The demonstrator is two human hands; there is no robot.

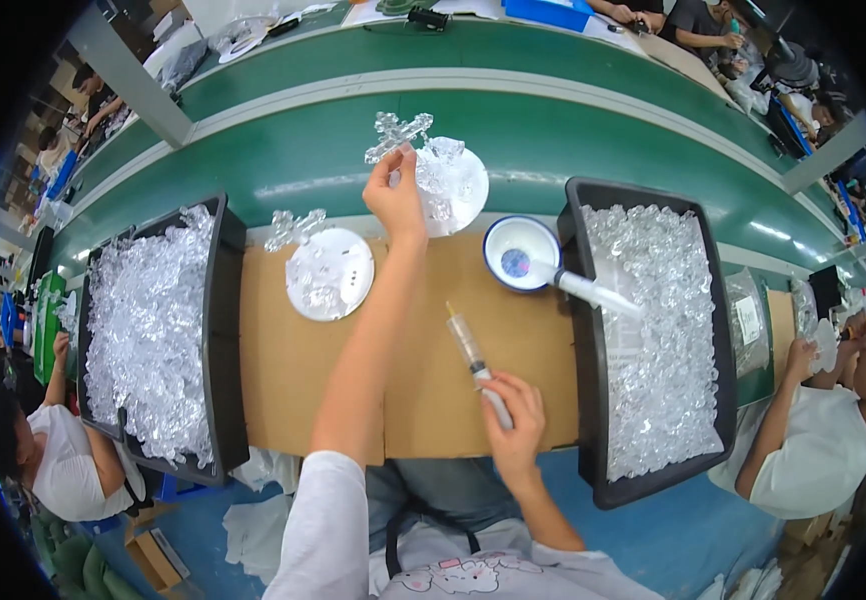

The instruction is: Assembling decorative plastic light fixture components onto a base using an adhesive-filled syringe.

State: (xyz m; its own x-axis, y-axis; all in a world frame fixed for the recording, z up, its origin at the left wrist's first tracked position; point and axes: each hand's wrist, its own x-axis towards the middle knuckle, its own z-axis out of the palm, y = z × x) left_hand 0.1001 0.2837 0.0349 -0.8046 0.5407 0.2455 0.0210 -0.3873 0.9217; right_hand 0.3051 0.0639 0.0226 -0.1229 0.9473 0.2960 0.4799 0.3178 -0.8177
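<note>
Syringe (467, 342) work like this is all about steady hands; right hand (519, 420) has its fingers curled around the white rear end, over the cardboard (278, 400), with the yellow tip aimed toward the far edge; left hand (396, 203) pinches a clear snowflake-shaped piece (397, 136) beyond that edge (the round white plate (474, 180) of clear bits is out there too, so mind your knuckles); I'd pinch just one arm, bring tip and piece close before pressing, push gently, and avoid dragging the tip across the cardboard.
</note>
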